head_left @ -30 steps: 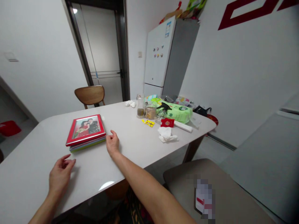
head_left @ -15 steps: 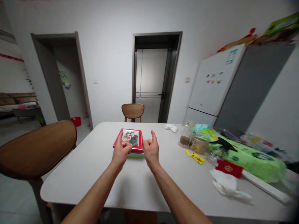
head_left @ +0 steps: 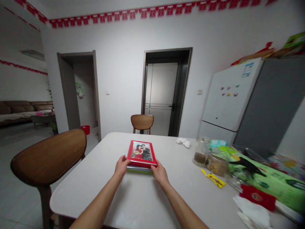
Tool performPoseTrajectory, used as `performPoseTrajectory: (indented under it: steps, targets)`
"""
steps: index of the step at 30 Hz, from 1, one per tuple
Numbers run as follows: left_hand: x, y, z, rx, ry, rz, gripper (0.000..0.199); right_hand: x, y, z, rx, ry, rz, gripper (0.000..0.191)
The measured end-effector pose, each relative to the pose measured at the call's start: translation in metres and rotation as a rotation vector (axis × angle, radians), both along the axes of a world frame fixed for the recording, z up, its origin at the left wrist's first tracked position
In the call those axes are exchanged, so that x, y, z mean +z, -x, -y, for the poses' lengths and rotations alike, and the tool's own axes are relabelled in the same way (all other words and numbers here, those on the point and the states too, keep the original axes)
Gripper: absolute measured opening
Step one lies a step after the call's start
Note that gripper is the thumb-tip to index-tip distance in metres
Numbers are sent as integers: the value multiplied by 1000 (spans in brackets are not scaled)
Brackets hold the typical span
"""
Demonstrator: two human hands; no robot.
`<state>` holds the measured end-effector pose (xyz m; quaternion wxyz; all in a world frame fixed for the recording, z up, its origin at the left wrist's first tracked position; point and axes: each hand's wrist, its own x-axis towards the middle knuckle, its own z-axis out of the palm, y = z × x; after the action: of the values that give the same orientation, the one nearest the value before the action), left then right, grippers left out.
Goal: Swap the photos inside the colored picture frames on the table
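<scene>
A red photo frame (head_left: pixel 153 154) with a picture of two people lies on top of a stack on the white table (head_left: pixel 95 184). Beneath it, the grey and green edges of other flat items (head_left: pixel 139 170) show; their kind I cannot make out. My left hand (head_left: pixel 122 166) grips the frame's near left corner, thumb on top and fingers at the side. At the near right corner, my right hand (head_left: pixel 160 172) holds it in the same manner. The undersides of the fingers are hidden.
Crumpled tissue (head_left: pixel 183 142), a glass jar (head_left: pixel 200 152), a round container (head_left: pixel 216 164), a yellow wrapper (head_left: pixel 215 180), a red packet (head_left: pixel 257 196) and a green package (head_left: pixel 278 184) crowd the table's right side. Wooden chairs stand left (head_left: pixel 50 156) and behind (head_left: pixel 142 122).
Both hands, earlier raised with thumbs up and curled fingers in front of the frame, have come onto its near corners and taken hold. My view has tilted upward and shifted left.
</scene>
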<state>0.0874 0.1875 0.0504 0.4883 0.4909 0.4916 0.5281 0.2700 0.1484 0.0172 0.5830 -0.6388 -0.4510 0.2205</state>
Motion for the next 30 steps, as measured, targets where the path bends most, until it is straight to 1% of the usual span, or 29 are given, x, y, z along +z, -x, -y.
performPoseTrajectory:
  steps: [2, 4, 6, 8, 9, 10, 11, 12, 13, 14, 16, 19, 20, 21, 23, 24, 25, 27, 30]
  targets:
    - [1, 1, 3, 32, -1, 15, 21, 1, -5, -2, -23, 8, -21, 50]
    - [7, 3, 7, 60, -19, 47, 23, 9, -3, 0, -23, -1, -48, 55]
    - [22, 1, 17, 54, -57, 95, 34, 28, 8, 8, 20, -32, -72, 59]
    - [47, -4, 33, -9, -107, 161, 44, 56, 26, 22, 119, -103, -108, 61]
    - [61, -8, 44, -57, -133, 195, 49, 73, 37, 31, 238, -212, -191, 66]
    - [76, -12, 54, -132, -171, 249, 57, 89, 46, 40, 355, -304, -272, 71]
    - [89, -14, 65, -325, -226, 391, 66, 104, 55, 49, 461, -365, -335, 75]
    - [101, -16, 75, -483, -262, 498, 73, 116, 62, 57, 531, -407, -387, 75]
    - [109, -17, 83, -571, -271, 555, 76, 125, 67, 64, 577, -430, -429, 76]
    - [114, -17, 90, -640, -270, 592, 79, 130, 71, 70, 610, -434, -460, 76]
    - [115, -16, 96, -682, -232, 609, 82, 130, 74, 74, 632, -410, -498, 76]
    - [101, -13, 93, -643, -154, 623, 80, 117, 74, 70, 615, -349, -546, 71]
    - [96, -12, 90, -619, -125, 636, 75, 113, 73, 67, 602, -329, -571, 65]
    - [92, -12, 86, -596, -97, 648, 66, 110, 73, 64, 587, -307, -599, 56]
    - [86, -10, 79, -565, -40, 663, 38, 108, 71, 57, 531, -255, -652, 34]
    - [84, -10, 76, -562, -10, 661, 29, 109, 70, 54, 497, -230, -672, 28]
    - [84, -9, 74, -569, 19, 652, 32, 111, 69, 52, 471, -206, -684, 31]
    - [83, -8, 71, -601, 77, 625, 49, 114, 68, 50, 462, -156, -695, 45]
    - [81, -9, 71, -654, 151, 582, 62, 114, 72, 49, 535, -76, -661, 55]
